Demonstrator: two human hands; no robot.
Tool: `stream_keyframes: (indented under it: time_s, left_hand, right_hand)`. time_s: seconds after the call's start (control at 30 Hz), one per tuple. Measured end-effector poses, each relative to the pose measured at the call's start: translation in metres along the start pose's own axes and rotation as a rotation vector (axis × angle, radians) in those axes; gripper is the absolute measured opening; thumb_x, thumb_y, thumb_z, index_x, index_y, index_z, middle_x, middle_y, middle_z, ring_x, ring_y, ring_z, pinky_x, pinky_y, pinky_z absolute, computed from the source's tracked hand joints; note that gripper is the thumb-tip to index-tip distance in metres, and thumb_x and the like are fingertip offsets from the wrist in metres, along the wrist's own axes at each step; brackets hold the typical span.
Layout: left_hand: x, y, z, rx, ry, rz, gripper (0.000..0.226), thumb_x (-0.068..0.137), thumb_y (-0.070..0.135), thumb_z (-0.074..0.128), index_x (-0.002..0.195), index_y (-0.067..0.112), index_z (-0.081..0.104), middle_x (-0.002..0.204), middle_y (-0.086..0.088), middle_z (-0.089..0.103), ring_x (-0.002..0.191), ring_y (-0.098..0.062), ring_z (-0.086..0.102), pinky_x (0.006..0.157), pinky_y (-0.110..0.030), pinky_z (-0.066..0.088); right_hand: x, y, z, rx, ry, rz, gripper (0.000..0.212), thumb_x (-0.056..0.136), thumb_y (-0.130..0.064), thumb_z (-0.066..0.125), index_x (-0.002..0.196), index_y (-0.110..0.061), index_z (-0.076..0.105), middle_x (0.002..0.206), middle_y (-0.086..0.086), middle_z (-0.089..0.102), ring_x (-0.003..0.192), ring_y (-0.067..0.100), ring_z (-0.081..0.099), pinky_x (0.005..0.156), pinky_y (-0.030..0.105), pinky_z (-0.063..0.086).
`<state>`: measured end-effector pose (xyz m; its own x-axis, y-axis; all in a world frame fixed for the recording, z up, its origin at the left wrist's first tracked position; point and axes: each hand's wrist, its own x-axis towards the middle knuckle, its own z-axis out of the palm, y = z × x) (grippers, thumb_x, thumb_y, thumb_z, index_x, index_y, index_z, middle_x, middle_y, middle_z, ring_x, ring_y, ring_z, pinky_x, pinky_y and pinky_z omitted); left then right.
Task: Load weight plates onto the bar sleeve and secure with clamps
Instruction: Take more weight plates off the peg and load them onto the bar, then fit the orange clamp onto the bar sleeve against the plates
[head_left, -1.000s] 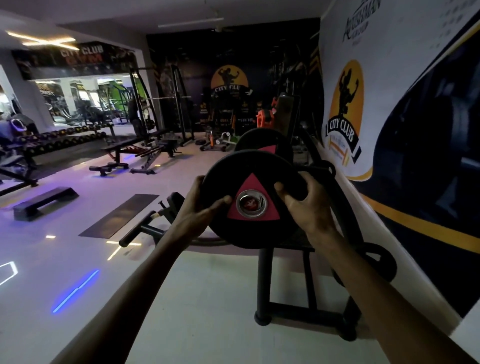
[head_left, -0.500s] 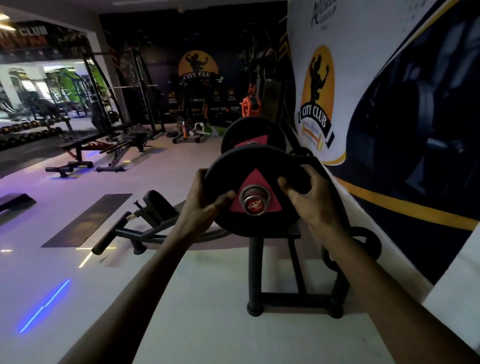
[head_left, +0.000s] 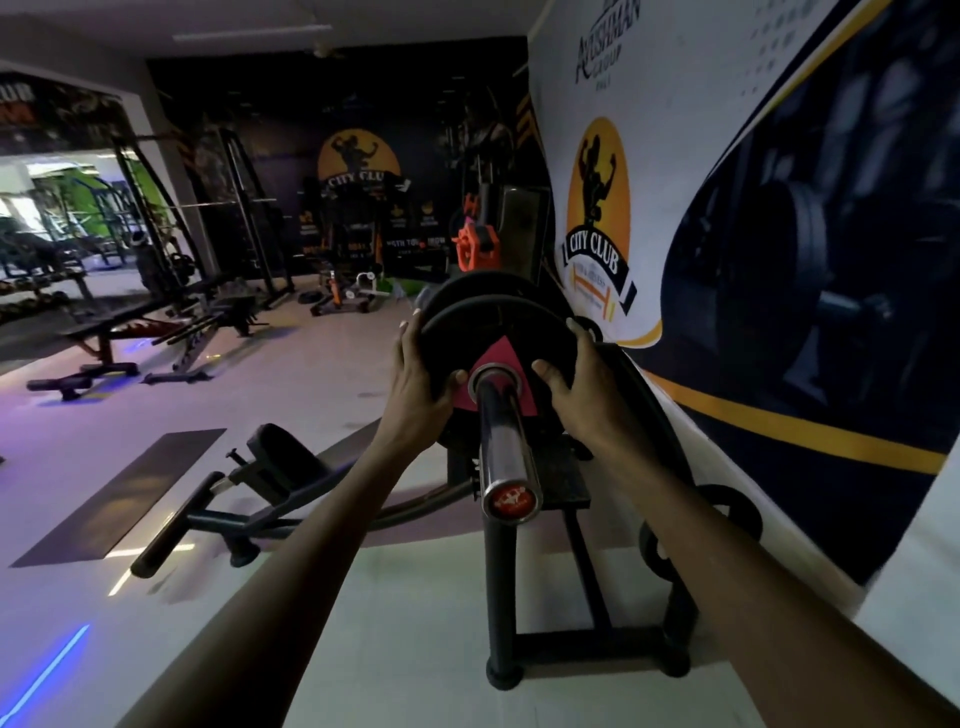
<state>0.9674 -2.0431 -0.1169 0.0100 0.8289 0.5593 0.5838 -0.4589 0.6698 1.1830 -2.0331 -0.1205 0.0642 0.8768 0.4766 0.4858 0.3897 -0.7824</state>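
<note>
Dim gym lights fall on a pale floor (head_left: 363, 649), with purple and blue glow at the left. Near the middle, a black weight plate (head_left: 498, 332) with a pink triangle sits on the shiny bar sleeve (head_left: 504, 441). The sleeve pokes through the plate's hole and points toward the camera, ending in a red cap (head_left: 511, 501). The left hand (head_left: 421, 374) holds the plate's left edge, fingers behind and thumb on the front. The right hand (head_left: 576, 374) holds the right edge the same way. Both hands are wrapped around the plate.

Right behind this plate is a second black plate (head_left: 467, 288) on the same bar. Farther back on the bar is an orange clamp (head_left: 475, 244). A black stand (head_left: 587, 623) sits under the sleeve on the floor. More dark plates (head_left: 722, 519) lean low by the wall on the right. That wall (head_left: 701, 156) has a big picture with a yellow "CITY CLUB" sign, and it is close beside the right arm.

To the left of the stand lies a low black machine (head_left: 249, 493) with a padded seat. A dark mat (head_left: 124, 493) lies flat past it. Benches (head_left: 119, 332) and tall racks (head_left: 228, 218) stand well apart at the back.
</note>
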Motion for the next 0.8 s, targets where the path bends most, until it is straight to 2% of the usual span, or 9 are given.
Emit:
stream_keyframes:
  time_s: [0.07, 0.2, 0.33, 0.43, 0.57, 0.63, 0.7, 0.77, 0.8]
  left_hand:
    - [0.013, -0.011, 0.002, 0.013, -0.016, 0.004, 0.095, 0.095, 0.013, 0.067, 0.161, 0.025, 0.001, 0.167, -0.013, 0.01, 0.157, -0.035, 0.008, 0.122, -0.065, 0.024]
    - [0.044, -0.029, 0.013, 0.038, -0.009, -0.019, 0.096, 0.095, 0.017, 0.066, 0.16, 0.032, -0.003, 0.17, -0.01, 0.005, 0.158, -0.036, 0.004, 0.123, -0.065, 0.02]
    - [0.065, -0.034, 0.021, 0.015, -0.024, -0.088, 0.097, 0.098, 0.018, 0.065, 0.162, 0.028, -0.007, 0.17, -0.008, 0.007, 0.157, -0.032, 0.012, 0.124, -0.059, 0.023]
    - [0.075, -0.04, 0.026, 0.014, -0.02, -0.108, 0.093, 0.098, 0.017, 0.065, 0.162, 0.022, -0.002, 0.167, -0.01, 0.015, 0.154, -0.031, 0.02, 0.124, -0.052, 0.026]
    - [0.079, -0.044, 0.027, 0.007, 0.001, -0.09, 0.086, 0.096, 0.015, 0.069, 0.161, 0.016, 0.012, 0.161, -0.01, 0.028, 0.148, -0.023, 0.032, 0.122, -0.044, 0.033]
    - [0.079, -0.04, 0.023, -0.028, 0.001, -0.091, 0.084, 0.094, 0.028, 0.072, 0.159, 0.019, 0.02, 0.158, -0.007, 0.035, 0.144, -0.019, 0.038, 0.118, -0.039, 0.039]
    - [0.079, -0.036, 0.017, -0.089, -0.002, -0.1, 0.083, 0.091, 0.052, 0.07, 0.156, 0.024, 0.028, 0.153, -0.004, 0.044, 0.138, -0.018, 0.048, 0.111, -0.041, 0.048]
    - [0.08, -0.035, 0.01, -0.105, 0.0, -0.1, 0.082, 0.088, 0.069, 0.061, 0.153, 0.027, 0.035, 0.149, -0.003, 0.049, 0.133, -0.019, 0.055, 0.103, -0.046, 0.055]
    - [0.081, -0.035, 0.007, -0.102, -0.002, -0.092, 0.08, 0.088, 0.07, 0.058, 0.152, 0.026, 0.037, 0.148, -0.004, 0.049, 0.133, -0.019, 0.055, 0.101, -0.047, 0.057]
  right_hand:
    - [0.01, 0.006, 0.004, -0.024, -0.02, 0.013, 0.078, 0.101, -0.038, 0.058, 0.162, -0.014, 0.015, 0.168, 0.012, 0.024, 0.154, 0.028, 0.026, 0.118, 0.036, 0.031]
    - [0.043, 0.023, 0.014, -0.007, -0.036, -0.012, 0.079, 0.102, -0.038, 0.058, 0.163, -0.013, 0.014, 0.169, 0.01, 0.022, 0.155, 0.027, 0.023, 0.12, 0.038, 0.03]
    - [0.074, 0.03, 0.023, -0.003, -0.066, -0.018, 0.08, 0.102, -0.037, 0.056, 0.163, -0.014, 0.009, 0.171, 0.008, 0.016, 0.157, 0.025, 0.017, 0.122, 0.037, 0.025]
    - [0.091, 0.034, 0.025, -0.019, -0.1, -0.019, 0.08, 0.103, -0.035, 0.056, 0.163, -0.013, 0.008, 0.171, 0.008, 0.014, 0.157, 0.025, 0.016, 0.121, 0.035, 0.025]
    - [0.098, 0.037, 0.023, 0.009, -0.123, -0.021, 0.077, 0.101, -0.032, 0.06, 0.162, -0.014, 0.016, 0.166, 0.01, 0.026, 0.153, 0.027, 0.028, 0.118, 0.036, 0.031]
    - [0.099, 0.036, 0.017, 0.019, -0.147, -0.036, 0.073, 0.099, -0.032, 0.064, 0.159, -0.016, 0.025, 0.159, 0.008, 0.039, 0.147, 0.025, 0.037, 0.111, 0.03, 0.034]
    - [0.103, 0.031, 0.008, 0.04, -0.186, -0.055, 0.066, 0.096, -0.041, 0.067, 0.152, -0.019, 0.04, 0.14, -0.001, 0.055, 0.135, 0.019, 0.051, 0.102, 0.025, 0.039]
    - [0.109, 0.017, -0.005, 0.04, -0.215, -0.056, 0.061, 0.094, -0.051, 0.065, 0.145, -0.021, 0.05, 0.122, -0.01, 0.058, 0.12, 0.009, 0.055, 0.093, 0.021, 0.041]
    - [0.114, 0.009, -0.009, 0.037, -0.218, -0.069, 0.062, 0.094, -0.057, 0.061, 0.142, -0.02, 0.052, 0.123, -0.009, 0.059, 0.12, 0.008, 0.054, 0.094, 0.021, 0.041]
